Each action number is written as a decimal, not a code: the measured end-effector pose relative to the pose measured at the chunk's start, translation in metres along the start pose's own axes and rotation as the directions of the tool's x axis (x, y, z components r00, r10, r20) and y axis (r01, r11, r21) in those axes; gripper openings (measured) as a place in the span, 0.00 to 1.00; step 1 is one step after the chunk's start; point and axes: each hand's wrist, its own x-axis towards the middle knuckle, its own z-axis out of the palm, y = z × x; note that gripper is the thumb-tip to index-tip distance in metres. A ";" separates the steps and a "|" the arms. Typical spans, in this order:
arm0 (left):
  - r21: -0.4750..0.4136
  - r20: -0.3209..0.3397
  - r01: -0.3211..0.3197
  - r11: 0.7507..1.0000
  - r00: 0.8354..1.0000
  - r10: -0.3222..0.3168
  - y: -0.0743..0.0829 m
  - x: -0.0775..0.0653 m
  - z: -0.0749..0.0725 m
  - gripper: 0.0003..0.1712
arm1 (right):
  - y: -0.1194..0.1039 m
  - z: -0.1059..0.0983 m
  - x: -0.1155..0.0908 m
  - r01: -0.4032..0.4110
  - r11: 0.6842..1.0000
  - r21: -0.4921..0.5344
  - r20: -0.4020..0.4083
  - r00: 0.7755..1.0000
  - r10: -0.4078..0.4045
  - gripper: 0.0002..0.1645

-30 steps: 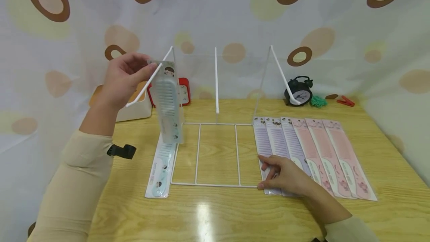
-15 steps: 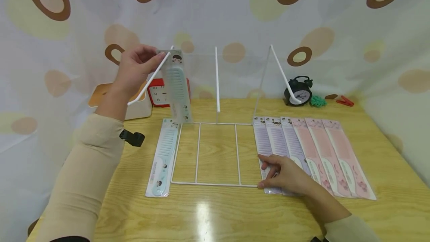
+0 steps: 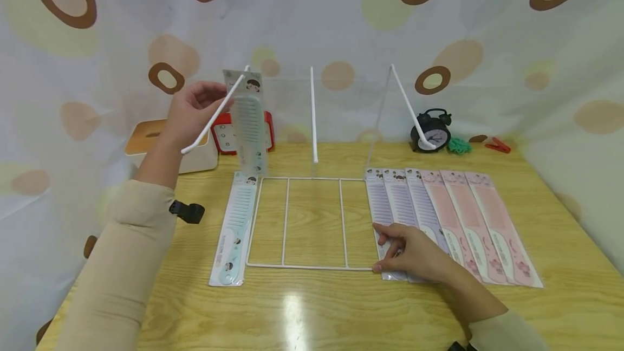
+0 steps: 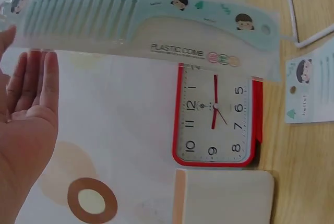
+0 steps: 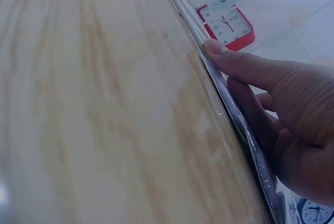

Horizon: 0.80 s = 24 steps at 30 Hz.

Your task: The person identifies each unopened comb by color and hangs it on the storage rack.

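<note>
A packaged light-blue plastic comb (image 3: 248, 123) hangs upright on the left prong of a white wire display rack (image 3: 312, 268). In the left wrist view, the comb pack (image 4: 156, 25) spans the top, its handle end toward the rack base. My left hand (image 3: 192, 112) is beside its upper left edge, fingers extended and thumb close to the card; the fingers (image 4: 36, 85) show no grip around it. My right hand (image 3: 414, 253) rests thumb and index fingertips, spread apart, on the rack base's right front side. Another light-blue comb pack (image 3: 234, 232) lies left of the base.
Purple comb packs (image 3: 402, 199) and pink comb packs (image 3: 494, 221) lie overlapping on the wooden table (image 3: 341, 313), right of the rack. Behind stand a tissue box (image 3: 197, 158), a red clock (image 3: 224, 137) and a black alarm clock (image 3: 433, 134), with a green hair tie (image 3: 459, 146) and red clip (image 3: 498, 145).
The comb pack has moved right and up onto the rack's left prong. My left hand has loosened from its top and dropped slightly. My right hand stays put.
</note>
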 end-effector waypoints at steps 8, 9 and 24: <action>0.185 0.076 0.076 0.980 0.993 -0.091 -0.043 -0.033 -0.024 0.22 | 0.001 0.000 0.001 -0.004 1.000 -0.009 -0.003 1.000 0.004 0.56; 0.222 0.093 0.089 0.971 0.989 -0.111 -0.049 -0.038 -0.027 0.24 | 0.001 0.000 0.001 -0.006 1.000 -0.009 -0.004 1.000 0.006 0.56; 0.397 0.293 0.277 0.875 0.865 -0.407 -0.110 -0.075 -0.044 0.41 | -0.004 0.000 0.000 -0.016 0.999 -0.045 -0.011 1.000 0.016 0.56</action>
